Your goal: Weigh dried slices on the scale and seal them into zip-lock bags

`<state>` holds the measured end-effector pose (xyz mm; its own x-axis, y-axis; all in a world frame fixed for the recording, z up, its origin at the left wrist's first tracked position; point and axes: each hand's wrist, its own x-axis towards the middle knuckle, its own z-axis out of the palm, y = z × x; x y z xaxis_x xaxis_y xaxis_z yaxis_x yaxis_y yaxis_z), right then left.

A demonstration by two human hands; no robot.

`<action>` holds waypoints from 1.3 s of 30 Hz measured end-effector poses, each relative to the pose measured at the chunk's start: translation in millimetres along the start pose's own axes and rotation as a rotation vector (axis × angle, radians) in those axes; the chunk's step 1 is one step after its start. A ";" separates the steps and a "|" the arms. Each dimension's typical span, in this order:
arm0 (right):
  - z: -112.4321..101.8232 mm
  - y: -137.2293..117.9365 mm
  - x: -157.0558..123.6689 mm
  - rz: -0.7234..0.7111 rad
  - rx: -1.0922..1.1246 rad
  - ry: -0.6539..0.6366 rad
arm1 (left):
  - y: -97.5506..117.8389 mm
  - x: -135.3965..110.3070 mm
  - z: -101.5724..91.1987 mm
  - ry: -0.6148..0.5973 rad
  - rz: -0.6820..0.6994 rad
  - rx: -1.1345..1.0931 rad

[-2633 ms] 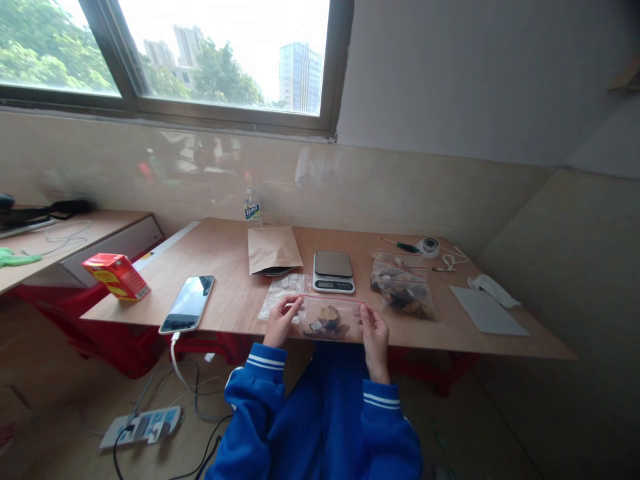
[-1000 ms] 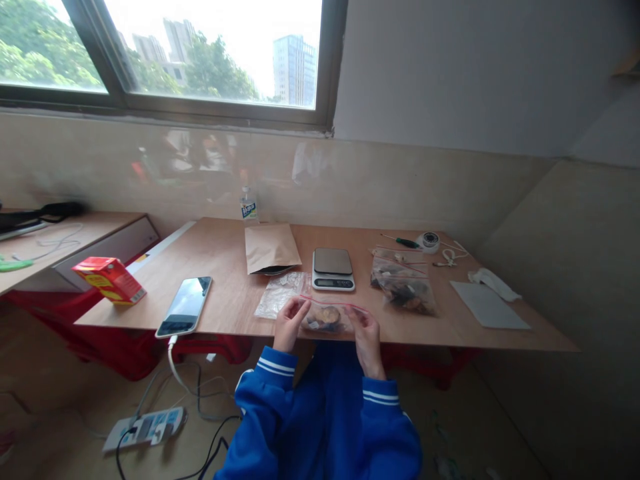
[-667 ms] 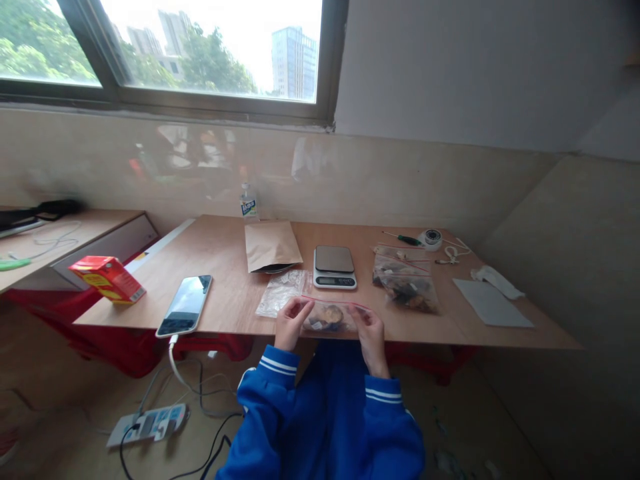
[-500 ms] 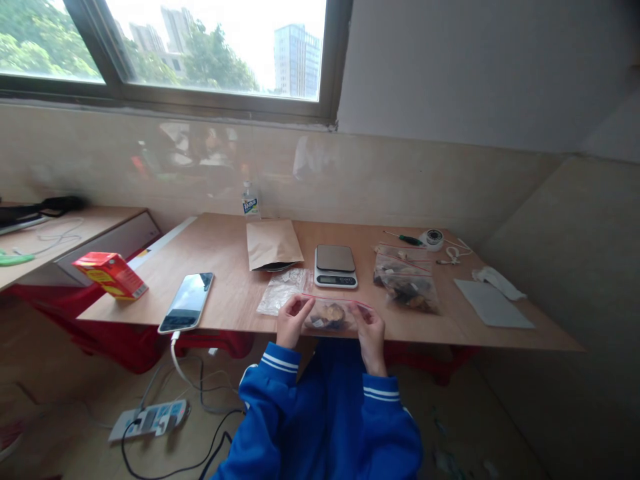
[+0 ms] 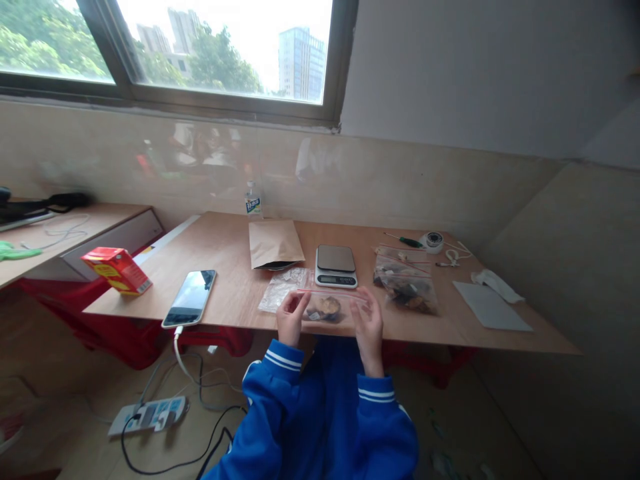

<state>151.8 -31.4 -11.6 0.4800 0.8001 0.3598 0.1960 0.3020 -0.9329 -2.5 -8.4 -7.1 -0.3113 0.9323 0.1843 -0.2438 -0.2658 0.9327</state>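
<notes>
A clear zip bag (image 5: 345, 308) with a red seal line is held upright at the table's front edge. Inside it, towards the left, are brown dried slices (image 5: 327, 305) and a small white packet. My left hand (image 5: 291, 319) is closed in a pinch on the bag's upper left corner. At the right end, my right hand (image 5: 369, 330) has its thumb on the near face and its straighter fingers along the top behind, so its grip looks looser. Just beyond the bag stands a white kitchen scale (image 5: 336, 265) with nothing on its plate.
Filled zip bags (image 5: 406, 283) lie to the right, near a screwdriver (image 5: 410, 241), a white camera (image 5: 433, 241) and a white sheet (image 5: 490, 307). Left are a crumpled clear bag (image 5: 283, 288), a kraft pouch (image 5: 275, 244), a bottle (image 5: 253, 201), a cabled phone (image 5: 191, 298) and a red box (image 5: 117, 270).
My right hand's fingers have straightened and lifted along the bag's top edge. The slices sit slightly further left. My left hand keeps its pinch, and the view has shifted a little.
</notes>
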 end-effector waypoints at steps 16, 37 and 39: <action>3.7 -60.6 33.3 -0.571 -0.596 -0.635 | 16.0 -16.4 1.9 -0.202 0.394 0.312; 15.7 -39.0 16.9 -0.679 -0.644 -0.434 | 11.5 -15.4 -5.2 -0.016 0.261 0.194; 18.2 -36.7 15.0 -0.680 -0.667 -0.404 | 12.5 -13.3 -6.6 -0.036 0.243 0.190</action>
<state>136.2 -21.0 27.8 -0.2081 0.7192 0.6629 0.8113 0.5054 -0.2937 -7.5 -25.7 0.1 -0.3060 0.8559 0.4168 0.0106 -0.4347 0.9005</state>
